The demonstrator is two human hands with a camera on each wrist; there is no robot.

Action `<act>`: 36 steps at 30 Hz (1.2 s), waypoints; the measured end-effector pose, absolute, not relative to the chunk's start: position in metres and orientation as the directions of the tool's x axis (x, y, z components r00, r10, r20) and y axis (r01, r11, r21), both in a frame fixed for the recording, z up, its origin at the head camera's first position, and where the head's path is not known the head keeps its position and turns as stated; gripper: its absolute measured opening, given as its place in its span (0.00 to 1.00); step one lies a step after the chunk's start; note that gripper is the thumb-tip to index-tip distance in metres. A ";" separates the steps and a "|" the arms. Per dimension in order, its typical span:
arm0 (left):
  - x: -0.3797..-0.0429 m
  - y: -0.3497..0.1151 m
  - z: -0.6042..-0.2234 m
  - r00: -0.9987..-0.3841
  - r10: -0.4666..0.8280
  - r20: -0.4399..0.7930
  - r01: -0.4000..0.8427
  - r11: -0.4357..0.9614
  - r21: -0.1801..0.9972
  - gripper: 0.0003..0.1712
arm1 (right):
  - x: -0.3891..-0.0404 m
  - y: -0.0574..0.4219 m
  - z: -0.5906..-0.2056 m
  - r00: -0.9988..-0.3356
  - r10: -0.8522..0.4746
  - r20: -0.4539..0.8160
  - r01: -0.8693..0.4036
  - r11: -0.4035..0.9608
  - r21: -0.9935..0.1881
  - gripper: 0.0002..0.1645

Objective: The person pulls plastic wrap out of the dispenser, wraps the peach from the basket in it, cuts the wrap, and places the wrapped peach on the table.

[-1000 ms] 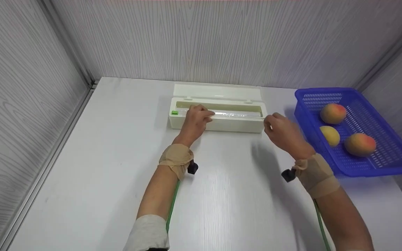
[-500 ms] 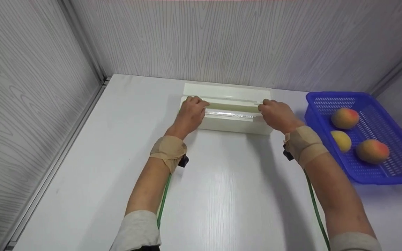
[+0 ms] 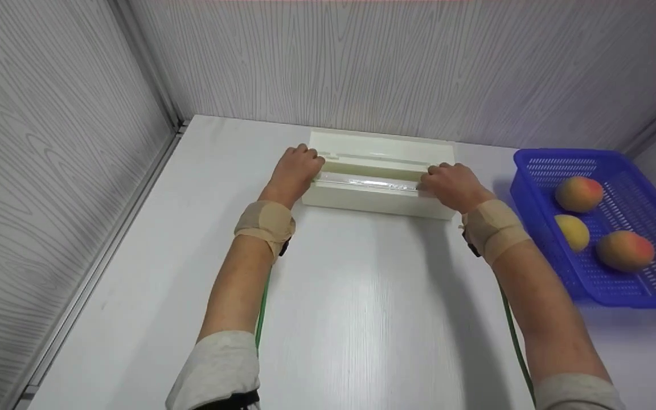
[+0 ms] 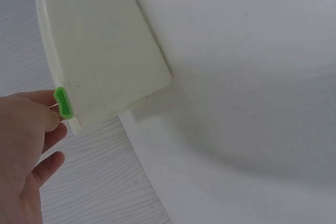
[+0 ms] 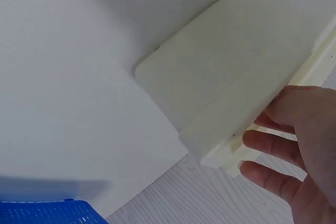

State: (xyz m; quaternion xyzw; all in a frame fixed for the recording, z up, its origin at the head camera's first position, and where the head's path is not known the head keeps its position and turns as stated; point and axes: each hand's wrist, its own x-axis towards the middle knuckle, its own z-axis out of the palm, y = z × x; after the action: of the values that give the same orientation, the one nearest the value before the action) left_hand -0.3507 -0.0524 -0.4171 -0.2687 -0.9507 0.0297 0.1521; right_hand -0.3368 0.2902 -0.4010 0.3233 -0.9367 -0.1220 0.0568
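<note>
A white cling film dispenser box stands at the back of the table, its lid open. A shiny roll of cling film lies inside. My left hand, thumb and index finger bent together, pinches the clear film at the left end, right by the green slider. At the opposite end my right hand pinches the film above the rim; in the right wrist view its other fingers hang apart. The film is hard to see, and part of the fingertips is hidden.
A blue plastic basket stands right of the box, close to my right forearm. It holds two peach-like fruits and a yellow fruit. Wood-grain panels rise behind and at the sides. Green cables run along both forearms.
Both hands have moved back from the front edge over the box opening. The left hand has slid left to the box's end, so the hands are farther apart.
</note>
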 end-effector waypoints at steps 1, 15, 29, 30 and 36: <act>-0.353 -0.049 -0.417 -0.808 0.524 0.270 0.502 0.851 -0.151 0.12 | -0.338 0.291 -0.402 -0.787 -0.616 0.017 -0.591 0.762 0.265 0.12; -0.363 -0.017 -0.418 -0.845 0.524 0.110 0.445 0.801 -0.401 0.12 | -0.345 0.286 -0.407 -0.760 -0.650 0.008 -0.586 0.689 0.427 0.02; -0.365 -0.016 -0.427 -0.806 0.543 0.236 0.411 0.800 -0.437 0.12 | -0.347 0.297 -0.409 -0.786 -0.617 0.041 -0.578 0.757 0.305 0.06; -0.365 -0.017 -0.428 -0.797 0.544 0.264 0.407 0.806 -0.431 0.13 | -0.347 0.298 -0.409 -0.791 -0.610 0.051 -0.571 0.765 0.299 0.08; -0.367 -0.023 -0.433 -0.758 0.520 0.393 0.391 0.845 -0.365 0.12 | -0.348 0.302 -0.412 -0.801 -0.588 0.109 -0.547 0.794 0.264 0.03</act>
State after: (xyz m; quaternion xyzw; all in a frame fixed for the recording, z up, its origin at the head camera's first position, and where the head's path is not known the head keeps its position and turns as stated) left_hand -0.3671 -0.0226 -0.4326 -0.2453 -0.9284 0.1314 0.2462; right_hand -0.3484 0.3024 -0.4115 0.3013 -0.9425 -0.1105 0.0931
